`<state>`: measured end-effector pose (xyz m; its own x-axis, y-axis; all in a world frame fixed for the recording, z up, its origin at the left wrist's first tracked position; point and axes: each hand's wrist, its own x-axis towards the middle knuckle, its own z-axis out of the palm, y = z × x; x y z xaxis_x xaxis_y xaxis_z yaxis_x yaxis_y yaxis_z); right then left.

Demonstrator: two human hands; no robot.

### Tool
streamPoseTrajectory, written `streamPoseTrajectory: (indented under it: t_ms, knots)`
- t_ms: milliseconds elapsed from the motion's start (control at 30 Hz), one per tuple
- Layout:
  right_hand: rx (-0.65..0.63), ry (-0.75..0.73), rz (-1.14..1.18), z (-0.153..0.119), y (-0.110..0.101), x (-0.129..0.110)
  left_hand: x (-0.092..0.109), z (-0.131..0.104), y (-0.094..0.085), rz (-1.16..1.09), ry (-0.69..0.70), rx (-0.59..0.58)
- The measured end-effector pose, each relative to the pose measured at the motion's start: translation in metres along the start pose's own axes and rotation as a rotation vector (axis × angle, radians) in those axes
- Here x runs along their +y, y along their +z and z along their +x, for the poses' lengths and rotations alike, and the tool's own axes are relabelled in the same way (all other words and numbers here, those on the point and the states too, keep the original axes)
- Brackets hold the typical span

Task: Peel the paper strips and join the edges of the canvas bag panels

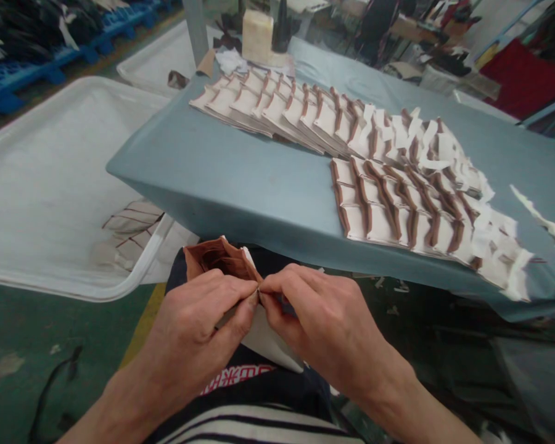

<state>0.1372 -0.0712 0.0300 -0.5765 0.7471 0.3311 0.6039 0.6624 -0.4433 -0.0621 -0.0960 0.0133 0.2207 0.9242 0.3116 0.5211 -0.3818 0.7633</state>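
Note:
Over my lap I hold a sewn fabric piece [271,338], off-white outside with a brown lining, its brown opening facing up and away from me. My left hand [198,327] pinches the edge of it between thumb and forefinger. Right beside that grip, the thumb and forefinger of my right hand [309,308] pinch the same edge, so the fingertips nearly touch. Whatever small detail lies between the fingertips is hidden.
A table with a blue-grey cover [240,166] stands ahead, bearing overlapping rows of off-white and brown pieces [388,203]. White strips [428,145] lie over some. At the left is a large white bin [69,166] with fabric pieces [136,225] inside. Blue pallets [69,61] stand beyond.

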Motion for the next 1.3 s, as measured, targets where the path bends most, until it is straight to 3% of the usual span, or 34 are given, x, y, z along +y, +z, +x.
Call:
streamPoseTrajectory:
  t_ms: [133, 267, 433, 567, 733, 867, 1133, 1300]
  knots:
    - [0.092, 0.239, 0.159, 0.002, 0.016, -0.007, 0.002, -0.003, 0.009, -0.142, -0.208, 0.064]
    - [0.010, 0.549, 0.527, 0.006, 0.029, -0.006, -0.003, -0.008, 0.013, -0.367, -0.450, 0.047]
    - [-0.119, 0.664, 0.932, 0.006, 0.023, 0.000, -0.004, -0.011, 0.005, -0.441, -0.478, -0.014]
    - [-0.185, 0.598, 1.097, 0.005, 0.015, 0.006, 0.002, -0.008, -0.003, -0.516, -0.465, -0.072]
    - [-0.023, 0.260, 0.850, 0.004, 0.007, 0.021, -0.005, -0.011, -0.009, -0.538, -0.432, -0.178]
    - [-0.082, 0.043, 0.770, 0.005, -0.002, 0.029, -0.014, -0.014, -0.014, -0.492, -0.398, -0.221]
    - [-0.189, -0.096, 0.639, 0.017, 0.001, 0.036, -0.018, -0.012, -0.012, -0.447, -0.409, -0.193]
    - [-0.176, -0.105, 0.606, 0.024, 0.016, 0.040, -0.016, -0.010, -0.004, -0.398, -0.450, -0.084]
